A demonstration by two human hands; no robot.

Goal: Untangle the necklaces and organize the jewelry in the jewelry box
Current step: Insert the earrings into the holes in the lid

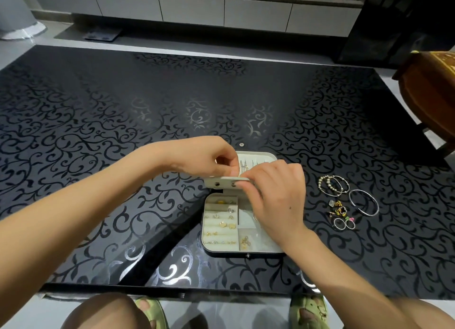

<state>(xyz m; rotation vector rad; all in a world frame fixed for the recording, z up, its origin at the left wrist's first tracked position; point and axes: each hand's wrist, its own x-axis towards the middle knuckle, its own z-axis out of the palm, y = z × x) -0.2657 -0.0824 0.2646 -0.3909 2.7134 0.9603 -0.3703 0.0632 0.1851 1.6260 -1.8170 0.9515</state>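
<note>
A cream jewelry box (204, 232) lies open near the front of the black table. Its left slots hold several gold earrings and rings (222, 224), and a gold piece (245, 242) lies in a lower compartment. Thin necklaces (246, 165) hang inside the raised lid (267, 156). A cream flap with two snaps (222, 182) runs across the lid's lower edge. My left hand (206, 156) pinches at the flap's top edge. My right hand (273, 193) pinches its right end, covering the box's right side. Whether a chain lies between the fingertips is hidden.
To the right of the box lie beaded bracelets (333, 186), a silver bangle (364, 202), small charms (341, 210) and two rings (343, 224). A small stud (241, 145) sits behind the lid. A wooden chair (433, 94) stands at the table's right.
</note>
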